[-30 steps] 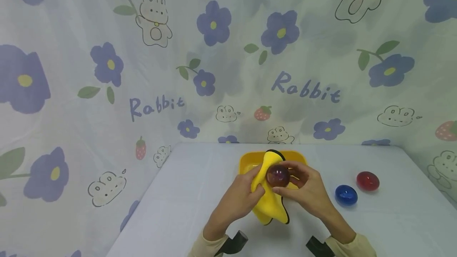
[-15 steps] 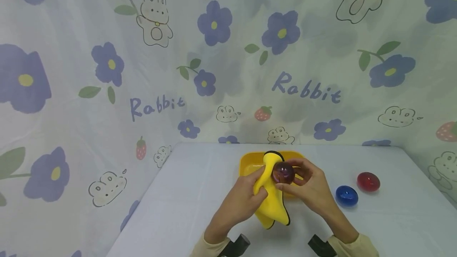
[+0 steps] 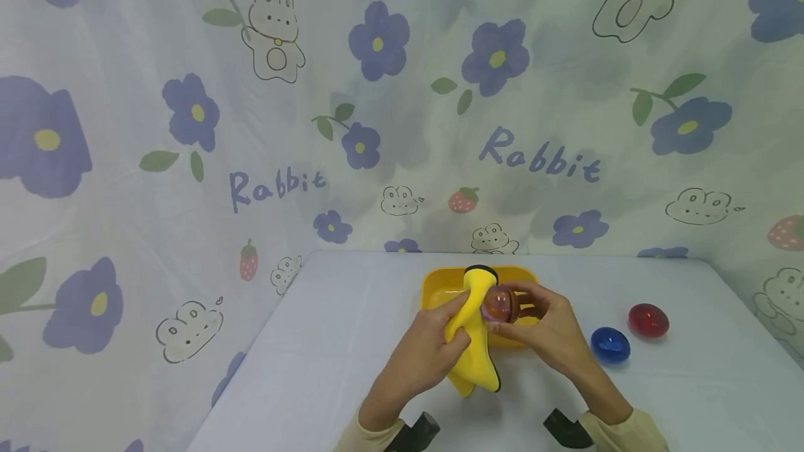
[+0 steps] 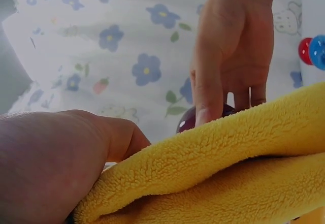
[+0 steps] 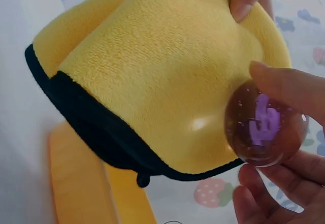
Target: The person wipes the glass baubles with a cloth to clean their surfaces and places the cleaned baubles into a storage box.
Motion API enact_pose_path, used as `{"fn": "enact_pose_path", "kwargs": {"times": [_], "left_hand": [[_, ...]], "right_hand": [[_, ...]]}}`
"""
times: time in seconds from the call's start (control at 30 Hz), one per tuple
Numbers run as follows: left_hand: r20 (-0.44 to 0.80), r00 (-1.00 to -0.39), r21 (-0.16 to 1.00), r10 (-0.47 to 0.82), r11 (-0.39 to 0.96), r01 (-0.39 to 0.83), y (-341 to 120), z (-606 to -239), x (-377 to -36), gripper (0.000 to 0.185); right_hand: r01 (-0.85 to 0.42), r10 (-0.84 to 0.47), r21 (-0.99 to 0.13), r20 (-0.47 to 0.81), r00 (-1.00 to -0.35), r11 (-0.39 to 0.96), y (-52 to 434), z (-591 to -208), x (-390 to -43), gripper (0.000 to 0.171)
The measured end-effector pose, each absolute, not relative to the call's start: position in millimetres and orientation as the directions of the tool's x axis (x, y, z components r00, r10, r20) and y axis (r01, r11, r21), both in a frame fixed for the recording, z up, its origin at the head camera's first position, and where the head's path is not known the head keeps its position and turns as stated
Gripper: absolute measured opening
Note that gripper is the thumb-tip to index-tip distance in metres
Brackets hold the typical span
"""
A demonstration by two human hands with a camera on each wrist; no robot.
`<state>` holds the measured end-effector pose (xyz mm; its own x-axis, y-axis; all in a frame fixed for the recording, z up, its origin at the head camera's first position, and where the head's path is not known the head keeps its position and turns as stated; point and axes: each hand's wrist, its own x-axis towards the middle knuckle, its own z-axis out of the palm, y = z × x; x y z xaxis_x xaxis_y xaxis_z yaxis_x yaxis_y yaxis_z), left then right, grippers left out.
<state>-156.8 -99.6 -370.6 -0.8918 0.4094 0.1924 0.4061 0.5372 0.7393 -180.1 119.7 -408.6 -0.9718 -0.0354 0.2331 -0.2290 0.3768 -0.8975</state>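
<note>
My left hand (image 3: 422, 358) grips a yellow cloth with a black edge (image 3: 472, 340) and presses it against a clear purple ball (image 3: 500, 304). My right hand (image 3: 539, 332) pinches that ball between thumb and fingers, just above a yellow tray (image 3: 440, 287). In the right wrist view the ball (image 5: 265, 123) sits against the cloth (image 5: 157, 82), with purple flecks inside it. In the left wrist view the cloth (image 4: 228, 168) fills the lower part, and the ball (image 4: 189, 121) peeks out behind it under the right hand (image 4: 231, 51).
A blue ball (image 3: 609, 344) and a red ball (image 3: 648, 319) lie on the white table (image 3: 326, 340) to the right of my hands. A flower-and-rabbit printed curtain (image 3: 314, 103) hangs behind and to the left of the table.
Both hands have moved slightly away from me with the ball and cloth, nearer over the tray. The cloth has shifted against the ball.
</note>
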Motion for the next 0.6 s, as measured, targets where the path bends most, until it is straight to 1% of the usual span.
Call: {"fn": "enact_pose_path", "kwargs": {"times": [0.2, 0.33, 0.43, 0.6], "left_hand": [[0.229, -0.888, 0.714, 0.398, 0.552, 0.432, -99.2, -368.3, -155.3, 0.059], [0.275, -0.875, 0.694, 0.398, 0.548, 0.467, -99.7, -369.2, -155.1, 0.057], [0.307, -0.864, 0.680, 0.399, 0.544, 0.493, -100.0, -370.3, -155.6, 0.056], [0.302, -0.864, 0.672, 0.402, 0.554, 0.492, -99.9, -371.4, -156.5, 0.056]], "right_hand": [[-0.237, -0.092, -0.894, 0.218, -0.972, 0.381, 123.4, -409.0, -181.6, 0.063], [-0.250, -0.125, -0.880, 0.217, -0.968, 0.404, 123.1, -408.6, -181.1, 0.065], [-0.239, -0.147, -0.887, 0.196, -0.970, 0.395, 121.2, -408.3, -179.8, 0.063], [-0.227, -0.179, -0.902, 0.171, -0.969, 0.368, 116.8, -411.1, -176.8, 0.060]]}}
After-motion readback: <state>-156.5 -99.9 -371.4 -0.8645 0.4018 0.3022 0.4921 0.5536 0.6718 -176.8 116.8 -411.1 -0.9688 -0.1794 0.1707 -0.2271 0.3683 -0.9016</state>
